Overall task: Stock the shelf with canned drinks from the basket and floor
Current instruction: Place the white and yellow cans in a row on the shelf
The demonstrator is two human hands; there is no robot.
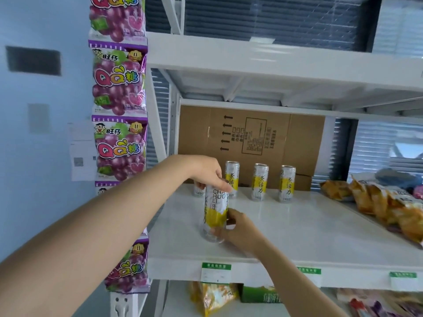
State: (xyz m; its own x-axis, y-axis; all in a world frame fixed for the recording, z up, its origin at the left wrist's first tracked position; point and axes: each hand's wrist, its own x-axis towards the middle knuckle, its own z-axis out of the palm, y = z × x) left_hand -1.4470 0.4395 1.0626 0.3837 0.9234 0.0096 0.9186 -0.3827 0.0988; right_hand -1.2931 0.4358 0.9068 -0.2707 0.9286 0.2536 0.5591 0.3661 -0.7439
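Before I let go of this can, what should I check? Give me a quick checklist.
1. Can upright: ok.
2. Grip: ok, left hand on its top, right hand round its base.
3. Base flat on the shelf: cannot tell, the right hand hides it.
4. Room around it: ok, the back-row cans and snack bags stand apart from it.
5. Back-row cans upright: ok.
6. Label facing front like the back row: not ok, it looks turned sideways.
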